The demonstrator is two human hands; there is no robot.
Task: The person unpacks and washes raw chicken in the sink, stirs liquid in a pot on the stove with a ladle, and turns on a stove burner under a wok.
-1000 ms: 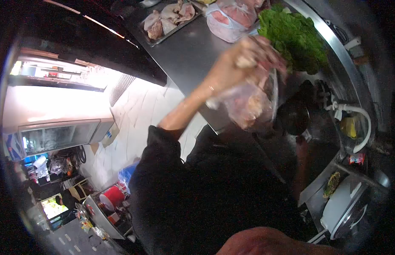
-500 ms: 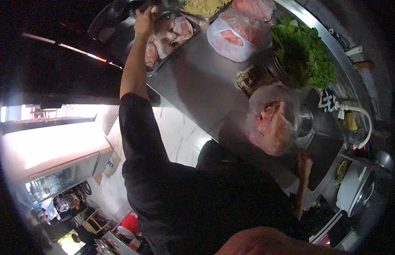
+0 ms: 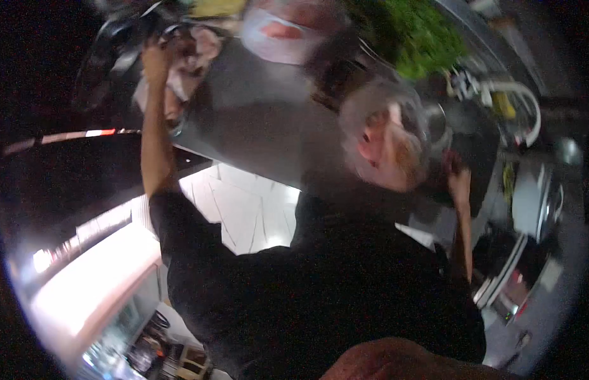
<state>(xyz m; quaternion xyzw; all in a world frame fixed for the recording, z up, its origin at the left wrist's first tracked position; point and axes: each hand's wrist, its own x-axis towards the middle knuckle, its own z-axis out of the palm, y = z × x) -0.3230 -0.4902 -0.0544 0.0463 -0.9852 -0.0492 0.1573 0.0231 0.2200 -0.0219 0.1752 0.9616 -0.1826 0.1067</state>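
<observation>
The left hand (image 3: 156,60) reaches far out over the tray (image 3: 176,131) of raw meat pieces (image 3: 205,42), at the outer end of the bench (image 3: 253,107); its fingers are blurred and dark, so I cannot tell whether they grip a piece, hold the rim or only rest there. The arm is nearly straight, seemingly because the tray sits well off to that side. The right hand (image 3: 459,180) is low on the opposite side, near the clear bag (image 3: 386,142), which holds more raw meat; whether this hand is clenched around something or loose, the blur does not show. The clear bag lies close in front of the body, probably for easy reach, and its film likely contains the wet meat. A metal pot (image 3: 437,120) is just beside it. Farther back, a whitish bag (image 3: 285,35) with something pink inside and a heap of leafy greens (image 3: 427,41) line the far side, an arrangement that leaves a bare stretch of metal between the tray and the clear bag, perhaps as working room.
</observation>
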